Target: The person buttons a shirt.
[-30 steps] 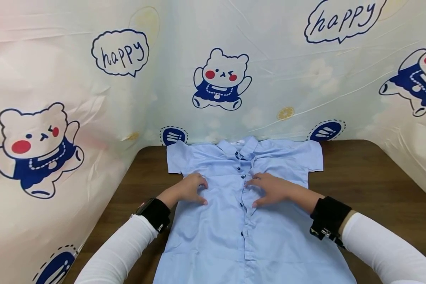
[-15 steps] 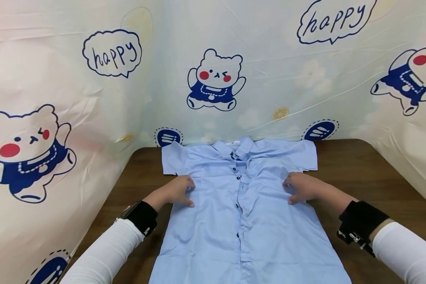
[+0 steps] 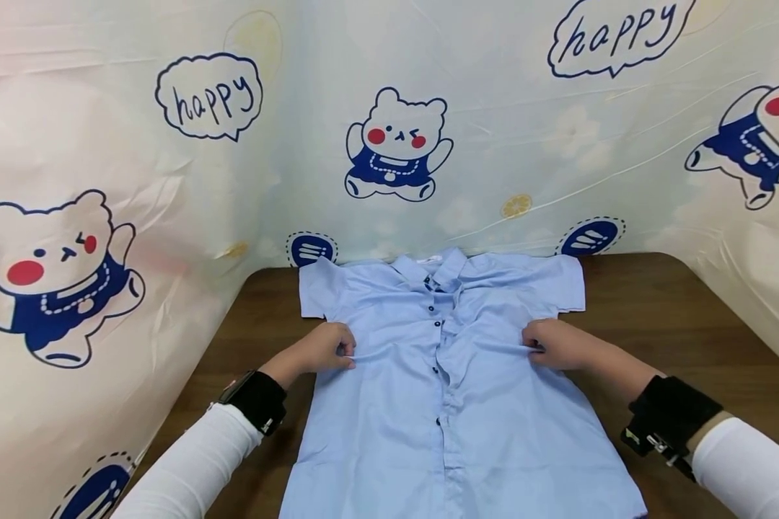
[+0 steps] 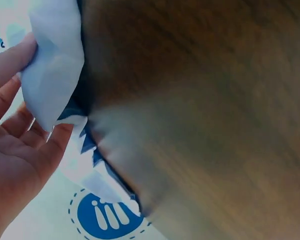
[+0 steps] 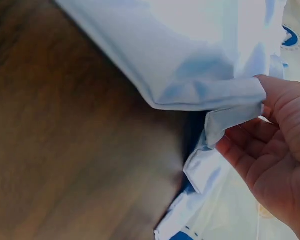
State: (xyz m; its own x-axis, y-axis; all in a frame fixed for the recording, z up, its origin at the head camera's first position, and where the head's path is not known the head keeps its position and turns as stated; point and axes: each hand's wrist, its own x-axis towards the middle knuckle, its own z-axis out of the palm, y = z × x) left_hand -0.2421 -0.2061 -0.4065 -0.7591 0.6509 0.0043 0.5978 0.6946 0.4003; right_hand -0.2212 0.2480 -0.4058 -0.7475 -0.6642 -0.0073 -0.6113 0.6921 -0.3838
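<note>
A light blue short-sleeved shirt with dark buttons lies front up, collar toward the back. My left hand pinches its left side below the sleeve, pulling small creases into the cloth. In the left wrist view, the gripped shirt edge sits between the thumb and fingers of that hand. My right hand pinches the opposite side at about the same height. A raised fold of shirt is caught between the right thumb and fingers in the right wrist view.
Beneath the shirt is a dark brown wooden table, its rounded far corners showing. A printed curtain with cartoon bears and "happy" bubbles hangs behind and along both sides. Black bands with small devices circle both wrists.
My right hand has moved rightward from the button placket to the shirt's side, and my left hand slightly outward. Both hands have closed from spread fingers to a pinch on the cloth.
</note>
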